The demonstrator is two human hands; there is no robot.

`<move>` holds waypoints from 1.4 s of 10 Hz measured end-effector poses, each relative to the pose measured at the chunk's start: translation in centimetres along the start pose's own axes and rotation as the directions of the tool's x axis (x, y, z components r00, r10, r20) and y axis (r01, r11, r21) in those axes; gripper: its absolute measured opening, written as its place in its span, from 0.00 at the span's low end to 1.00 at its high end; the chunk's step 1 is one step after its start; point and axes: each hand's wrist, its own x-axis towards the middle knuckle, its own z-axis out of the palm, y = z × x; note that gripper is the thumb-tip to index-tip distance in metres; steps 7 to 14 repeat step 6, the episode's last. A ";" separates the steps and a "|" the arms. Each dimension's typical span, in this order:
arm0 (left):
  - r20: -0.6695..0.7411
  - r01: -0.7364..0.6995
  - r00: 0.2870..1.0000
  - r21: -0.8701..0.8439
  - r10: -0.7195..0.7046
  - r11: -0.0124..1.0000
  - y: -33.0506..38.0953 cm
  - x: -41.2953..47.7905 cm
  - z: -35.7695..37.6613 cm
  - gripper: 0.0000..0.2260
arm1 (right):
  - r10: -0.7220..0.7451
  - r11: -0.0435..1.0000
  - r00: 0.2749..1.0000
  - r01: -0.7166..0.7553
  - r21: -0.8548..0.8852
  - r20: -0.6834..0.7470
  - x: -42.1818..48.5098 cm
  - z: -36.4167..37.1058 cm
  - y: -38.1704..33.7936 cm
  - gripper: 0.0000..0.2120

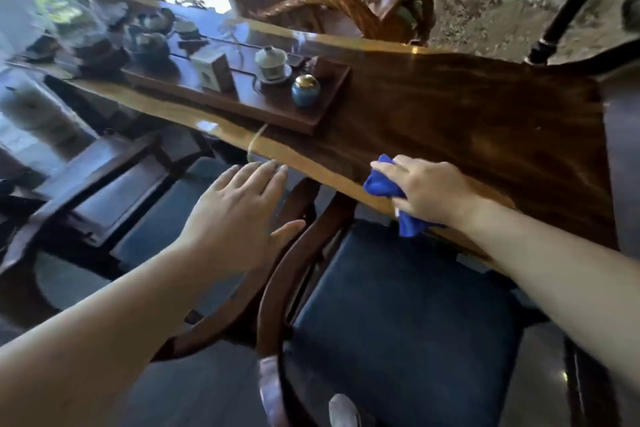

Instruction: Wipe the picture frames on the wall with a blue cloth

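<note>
- Polished dark wood is forming the long table (467, 107), which is running across the view with a pale, glossy strip along its near edge.
- A wooden tea tray (242, 104) is sitting on the table, left of the bare stretch of tabletop.
- A blue jar with a gold lid (305, 91) is standing at the right end of the tray; a white lidded cup on a saucer (272, 64) and a small box (214, 71) are standing further left on it.
- The right hand (429, 189) is resting at the near edge of the table, fingers curled and closed around the bunched blue cloth (384, 184).
- The cloth is lying against the pale table edge, with one end hanging below the hand.
- The left hand (239, 215) is hovering in front of the table edge, below the tray, fully open with fingers spread and nothing in it.
- A chair with a dark cushion (398, 315) is standing just in front of the table, below the right hand; its curved wooden arm (287, 253) is passing under the left hand.
- No picture frame is appearing in view.
</note>
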 end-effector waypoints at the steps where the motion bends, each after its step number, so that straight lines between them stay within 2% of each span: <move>1: 0.019 -0.033 0.999 -0.040 0.034 0.999 2.6 2.7 2.0 0.36 | 0.058 0.994 0.995 -0.050 -0.097 0.082 -1.4 2.0 5.2 0.32; 3: 0.096 -0.068 0.993 -0.048 0.072 0.997 4.6 5.6 6.0 0.35 | 0.143 0.977 0.977 -0.114 -0.183 0.157 -2.7 7.2 11.7 0.27; 4: 0.112 -0.057 0.992 -0.066 0.065 0.996 4.8 6.2 7.1 0.34 | 0.177 0.979 0.960 -0.150 -0.136 0.217 -3.8 10.7 12.0 0.26; 6: 0.143 -0.067 0.987 -0.031 0.070 0.997 4.3 6.8 8.8 0.35 | 0.290 0.952 0.879 -0.305 -0.021 0.378 -4.9 13.5 10.8 0.32; 14: 0.143 -0.067 0.987 -0.031 0.070 0.997 4.3 6.8 8.8 0.35 | 0.290 0.952 0.879 -0.305 -0.021 0.378 -4.9 13.5 10.8 0.32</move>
